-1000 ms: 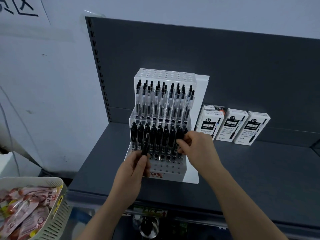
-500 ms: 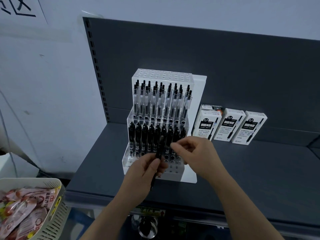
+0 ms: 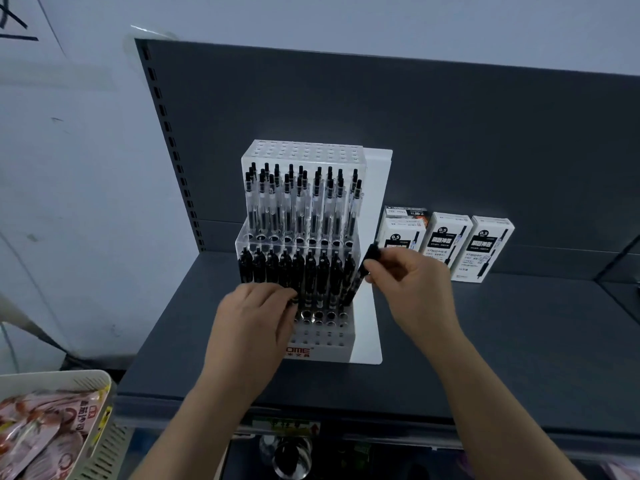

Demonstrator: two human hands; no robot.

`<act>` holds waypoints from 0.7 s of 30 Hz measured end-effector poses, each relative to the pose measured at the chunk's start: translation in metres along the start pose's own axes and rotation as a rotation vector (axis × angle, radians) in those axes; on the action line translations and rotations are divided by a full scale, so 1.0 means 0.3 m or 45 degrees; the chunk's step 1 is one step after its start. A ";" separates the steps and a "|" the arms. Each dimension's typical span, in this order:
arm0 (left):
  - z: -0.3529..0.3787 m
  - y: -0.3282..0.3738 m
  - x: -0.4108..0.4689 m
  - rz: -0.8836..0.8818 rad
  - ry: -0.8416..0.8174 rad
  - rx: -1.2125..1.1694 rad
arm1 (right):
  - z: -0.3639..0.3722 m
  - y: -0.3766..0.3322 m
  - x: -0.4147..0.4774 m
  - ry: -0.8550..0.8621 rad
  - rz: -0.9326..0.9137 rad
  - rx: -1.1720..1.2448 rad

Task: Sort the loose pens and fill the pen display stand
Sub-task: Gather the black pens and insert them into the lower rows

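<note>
Pen [image 3: 358,279] passed to R hand [image 3: 412,285], tilted, tip below grip, by stand [image 3: 325,345].

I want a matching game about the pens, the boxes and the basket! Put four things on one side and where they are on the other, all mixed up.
Things:
1. clear pens
2. tilted black pen
3. white boxes
4. basket

Places:
A. bottom left, holding pink packets
B. standing on the shelf, right of the display stand
C. upper tier of the stand
D. pinched by the right hand at the stand's right edge

Pairs: 1-C, 2-D, 3-B, 4-A.
</note>
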State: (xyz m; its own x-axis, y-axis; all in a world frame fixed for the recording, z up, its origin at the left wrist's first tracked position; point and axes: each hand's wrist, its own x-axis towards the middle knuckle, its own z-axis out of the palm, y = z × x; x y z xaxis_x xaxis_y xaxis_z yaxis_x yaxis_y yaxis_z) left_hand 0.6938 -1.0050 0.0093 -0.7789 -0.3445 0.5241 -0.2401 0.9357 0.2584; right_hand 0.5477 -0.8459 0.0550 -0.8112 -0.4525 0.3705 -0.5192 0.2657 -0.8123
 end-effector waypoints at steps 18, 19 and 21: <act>0.053 0.114 0.011 0.053 -0.065 -0.090 | -0.023 0.102 -0.103 -0.240 0.125 -0.667; 0.065 0.143 0.017 0.072 -0.075 -0.105 | -0.054 0.107 -0.114 -0.230 0.127 -0.691; 0.087 0.212 0.030 0.113 -0.103 -0.140 | -0.124 0.123 -0.142 -0.201 0.135 -0.732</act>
State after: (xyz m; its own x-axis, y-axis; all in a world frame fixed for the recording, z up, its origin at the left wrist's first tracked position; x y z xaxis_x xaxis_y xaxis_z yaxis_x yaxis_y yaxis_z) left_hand 0.6563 -0.9466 0.0092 -0.8396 -0.2493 0.4826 -0.1066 0.9468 0.3035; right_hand 0.5530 -0.7851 0.0261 -0.8395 -0.5076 0.1939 -0.5358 0.7139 -0.4509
